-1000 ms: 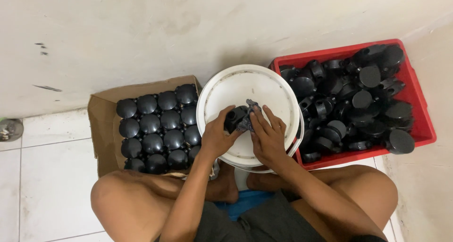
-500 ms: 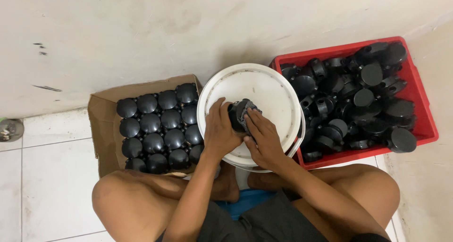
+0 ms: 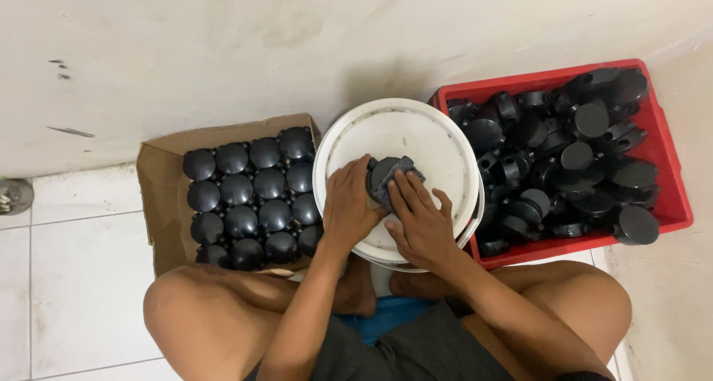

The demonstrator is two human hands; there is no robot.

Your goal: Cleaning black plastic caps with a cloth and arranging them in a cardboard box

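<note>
My left hand (image 3: 347, 204) grips a round black plastic part (image 3: 382, 171) over the white bucket lid (image 3: 416, 132). My right hand (image 3: 420, 219) presses a dark grey rag (image 3: 405, 174) against that part, fingers spread over it. Both hands sit above the lid's near half. The part's underside is hidden by the hands and rag.
A cardboard box (image 3: 160, 191) at the left holds neat rows of round black domed parts (image 3: 252, 199). A red crate (image 3: 672, 188) at the right is piled with several loose black parts (image 3: 572, 158). A plaster wall rises behind; white floor tiles (image 3: 74, 277) lie at left. My crossed legs frame the bucket.
The black part has turned in my left hand, its round face now showing upward. My right hand with the rag has slid over it, fingers spreading wider.
</note>
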